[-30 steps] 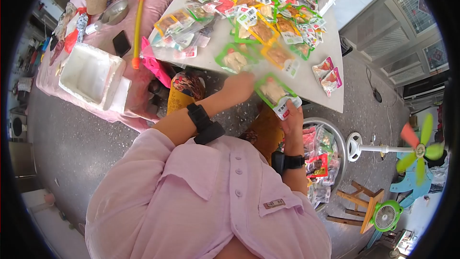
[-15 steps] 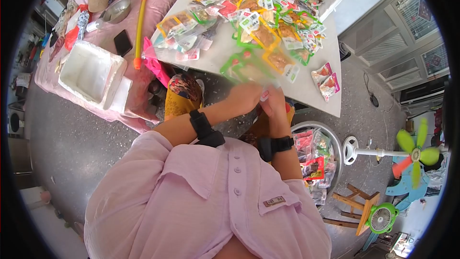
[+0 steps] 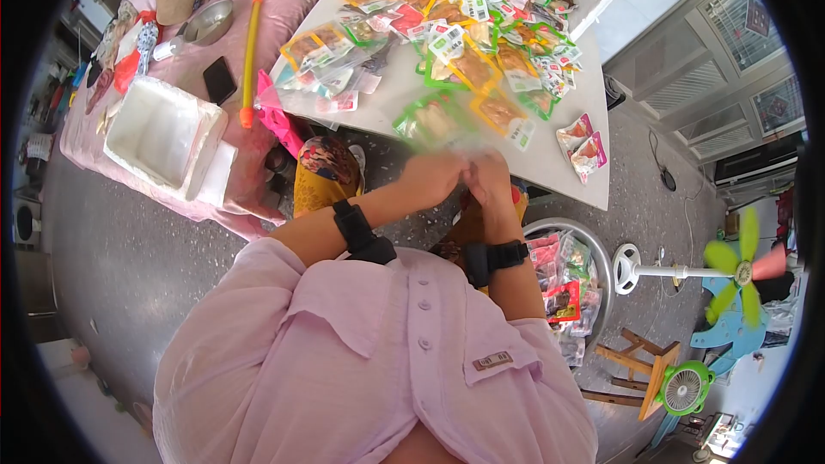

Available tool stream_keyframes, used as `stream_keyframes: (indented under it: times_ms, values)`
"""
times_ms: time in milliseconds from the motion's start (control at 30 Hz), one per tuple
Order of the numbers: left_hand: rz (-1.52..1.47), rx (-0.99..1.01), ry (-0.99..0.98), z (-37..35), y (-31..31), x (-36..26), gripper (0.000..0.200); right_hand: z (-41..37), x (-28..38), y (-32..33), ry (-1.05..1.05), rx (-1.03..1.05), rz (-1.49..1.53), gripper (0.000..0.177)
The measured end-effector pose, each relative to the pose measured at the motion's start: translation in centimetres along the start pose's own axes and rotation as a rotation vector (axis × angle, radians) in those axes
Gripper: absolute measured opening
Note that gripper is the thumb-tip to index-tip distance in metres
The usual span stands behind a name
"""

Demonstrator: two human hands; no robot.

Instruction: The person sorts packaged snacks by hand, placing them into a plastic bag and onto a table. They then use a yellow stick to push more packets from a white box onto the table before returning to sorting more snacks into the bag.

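Observation:
Close together at the near edge of the table, my left hand [image 3: 432,179] and my right hand [image 3: 489,179] are both closed, fingertips meeting. A green-edged food packet [image 3: 432,120] with pale contents stretches out from them over the tabletop, its lower part smeared by motion. The fingers cover the end they pinch. Just right of it lies a yellow-edged food packet [image 3: 503,116] with brown contents, partly overlapped by the blur. Beyond them spreads a heap of food packets [image 3: 464,13] in green, yellow and red.
A white table [image 3: 563,176] carries two pink-edged packets [image 3: 583,148] on its right. Below stands a metal basin [image 3: 606,279] full of packets. On the left, a pink-covered bed holds a white foam box [image 3: 159,133], a phone [image 3: 220,80] and a metal bowl [image 3: 209,22]. Fans stand at right.
The green-edged packet has shifted slightly left and shows more sharply at its upper end. My fingers have moved a little against each other, and both hands remain at the table edge.

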State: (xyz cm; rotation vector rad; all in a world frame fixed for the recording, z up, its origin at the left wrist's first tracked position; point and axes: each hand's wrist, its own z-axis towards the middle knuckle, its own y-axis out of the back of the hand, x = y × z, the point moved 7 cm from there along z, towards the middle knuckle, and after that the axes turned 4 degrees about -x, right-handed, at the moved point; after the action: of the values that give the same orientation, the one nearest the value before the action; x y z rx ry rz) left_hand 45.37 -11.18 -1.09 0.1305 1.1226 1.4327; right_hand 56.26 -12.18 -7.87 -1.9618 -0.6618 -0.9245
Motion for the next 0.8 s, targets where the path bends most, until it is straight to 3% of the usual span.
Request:
stream_keyframes:
  times_ms: [100,233,333,433,633,733,800]
  values:
    - [0.051,-0.037,0.029,-0.6,0.5,0.4,0.030,0.1,-0.5,0.4,-0.041,0.000,0.089,0.007]
    - [0.190,-0.010,-0.171,-1.7,1.8,-1.1,0.038,-1.2,-0.1,1.2,-0.025,-0.009,0.150,0.007]
    - [0.243,-0.094,-0.302,-2.6,1.9,-1.3,0.038,-1.4,0.6,3.4,0.029,-0.128,-0.035,0.011]
    - [0.273,-0.124,-0.330,-2.1,1.7,-0.7,0.032,-1.9,2.5,4.5,0.204,-0.296,-0.354,0.021]
    - [0.187,-0.089,-0.287,0.3,4.4,-1.4,0.015,-2.3,6.2,0.7,1.028,-0.070,-1.440,0.042]
    - [0.129,-0.154,-0.266,1.4,6.1,-1.2,0.013,-2.0,5.8,-0.1,0.926,0.086,-1.414,0.042]
    - [0.065,-0.210,-0.237,2.3,7.2,-0.4,0.012,-2.7,6.4,-1.4,0.982,0.093,-1.333,0.034]
